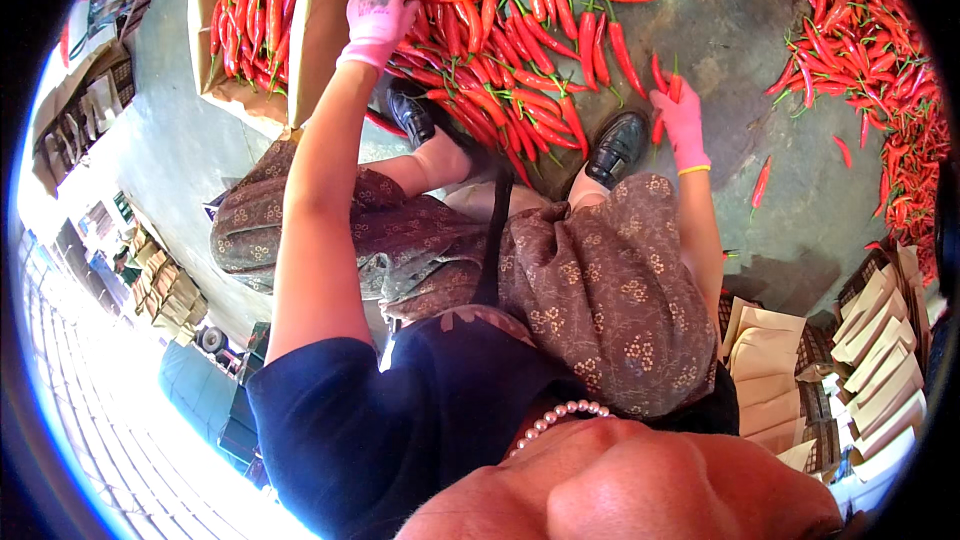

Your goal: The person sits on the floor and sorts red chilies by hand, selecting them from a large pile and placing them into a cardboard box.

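My left hand (pixel 380 18), in a pink glove, rests at the left edge of a heap of red chilli peppers (pixel 480 50) on the floor. Its fingers are closed among the peppers, and what they grip is hidden. Right of the heap, my pink-gloved right hand (pixel 684 125) is closed on red chilli peppers (pixel 674 88) that stick out past the fingers. Several loose peppers (pixel 625 60) lie between the hand and the heap. Beside my left forearm stands an open cardboard box (pixel 325 25) holding more red chillies (pixel 250 15).
My black shoes (pixel 617 148) stand at the heap's near edge, with my patterned brown trousers (pixel 610 290) behind. A larger chilli pile (pixel 870 50) spreads along the right of the grey concrete floor (pixel 790 170). Rows of brown paper bags (pixel 765 370) in crates stand at lower right.
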`<state>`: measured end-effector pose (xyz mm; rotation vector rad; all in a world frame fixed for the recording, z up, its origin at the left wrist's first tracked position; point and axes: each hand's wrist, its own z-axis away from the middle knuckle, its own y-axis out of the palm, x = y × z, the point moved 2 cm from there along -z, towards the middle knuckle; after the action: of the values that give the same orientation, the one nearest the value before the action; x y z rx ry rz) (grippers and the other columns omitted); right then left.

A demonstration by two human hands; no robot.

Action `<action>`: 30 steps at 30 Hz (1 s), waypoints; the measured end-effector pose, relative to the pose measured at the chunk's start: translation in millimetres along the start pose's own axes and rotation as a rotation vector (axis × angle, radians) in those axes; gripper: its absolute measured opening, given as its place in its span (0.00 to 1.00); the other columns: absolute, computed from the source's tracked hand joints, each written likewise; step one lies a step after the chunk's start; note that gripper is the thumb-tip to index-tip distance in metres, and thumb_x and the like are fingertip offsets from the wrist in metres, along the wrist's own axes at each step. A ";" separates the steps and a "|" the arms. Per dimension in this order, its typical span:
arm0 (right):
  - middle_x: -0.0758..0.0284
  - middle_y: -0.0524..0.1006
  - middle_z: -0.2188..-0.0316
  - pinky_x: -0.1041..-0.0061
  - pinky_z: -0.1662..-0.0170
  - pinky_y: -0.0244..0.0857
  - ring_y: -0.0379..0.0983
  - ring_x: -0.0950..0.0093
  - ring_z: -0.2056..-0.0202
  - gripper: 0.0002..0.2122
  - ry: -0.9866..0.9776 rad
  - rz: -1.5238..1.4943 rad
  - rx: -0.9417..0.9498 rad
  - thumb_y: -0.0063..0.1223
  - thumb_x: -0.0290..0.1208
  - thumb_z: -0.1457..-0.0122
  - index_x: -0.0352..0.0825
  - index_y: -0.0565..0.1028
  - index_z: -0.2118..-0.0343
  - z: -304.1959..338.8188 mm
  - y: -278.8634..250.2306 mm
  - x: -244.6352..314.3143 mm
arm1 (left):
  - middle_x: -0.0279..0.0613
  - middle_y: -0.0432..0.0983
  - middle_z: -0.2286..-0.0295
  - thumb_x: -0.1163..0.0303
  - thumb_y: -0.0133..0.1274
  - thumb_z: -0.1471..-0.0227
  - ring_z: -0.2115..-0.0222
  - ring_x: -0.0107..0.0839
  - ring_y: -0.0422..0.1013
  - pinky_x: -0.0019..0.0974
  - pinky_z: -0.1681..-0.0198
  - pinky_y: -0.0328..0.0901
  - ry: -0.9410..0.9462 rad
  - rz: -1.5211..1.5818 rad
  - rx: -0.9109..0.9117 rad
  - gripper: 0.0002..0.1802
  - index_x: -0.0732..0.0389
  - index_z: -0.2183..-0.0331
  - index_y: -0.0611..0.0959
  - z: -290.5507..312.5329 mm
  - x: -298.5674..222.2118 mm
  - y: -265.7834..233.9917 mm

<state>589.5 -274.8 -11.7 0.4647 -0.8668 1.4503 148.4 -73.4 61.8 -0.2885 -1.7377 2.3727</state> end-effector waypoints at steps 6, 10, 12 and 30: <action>0.74 0.72 0.77 0.80 0.74 0.61 0.66 0.83 0.79 0.16 0.013 -0.043 0.045 0.57 0.24 0.48 0.31 0.74 0.55 -0.6 3.2 -2.1 | 0.50 0.79 0.67 0.59 0.53 0.49 0.64 0.54 0.74 0.52 0.59 0.67 0.386 0.048 0.217 0.20 0.54 0.54 0.75 6.9 8.2 -40.4; 0.73 0.72 0.76 0.80 0.74 0.62 0.67 0.82 0.79 0.16 -0.008 -0.090 -0.007 0.57 0.24 0.48 0.31 0.74 0.55 -0.1 -5.0 -8.1 | 0.41 0.79 0.71 0.63 0.54 0.46 0.73 0.33 0.75 0.37 0.69 0.69 0.106 0.391 0.643 0.19 0.56 0.53 0.77 85.0 37.3 -94.1; 0.73 0.73 0.76 0.80 0.74 0.63 0.67 0.82 0.79 0.16 -0.051 -0.063 -0.039 0.58 0.24 0.48 0.31 0.74 0.55 -3.4 -10.6 -14.6 | 0.32 0.77 0.71 0.65 0.52 0.43 0.74 0.19 0.70 0.29 0.71 0.68 -0.299 0.752 0.946 0.17 0.61 0.53 0.78 124.9 65.1 -96.7; 0.58 0.74 0.56 0.60 0.60 0.71 0.76 0.57 0.62 0.18 -0.982 1.150 0.309 0.53 0.30 0.48 0.41 0.70 0.52 -53.3 243.0 195.5 | 0.52 0.79 0.65 0.59 0.57 0.49 0.63 0.44 0.76 0.42 0.59 0.68 -0.401 0.467 0.422 0.25 0.58 0.50 0.76 241.8 29.4 20.2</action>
<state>347.1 -79.9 46.5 1.0521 -1.8851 2.4687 55.4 -293.7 112.6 -0.1736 -1.3524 3.2504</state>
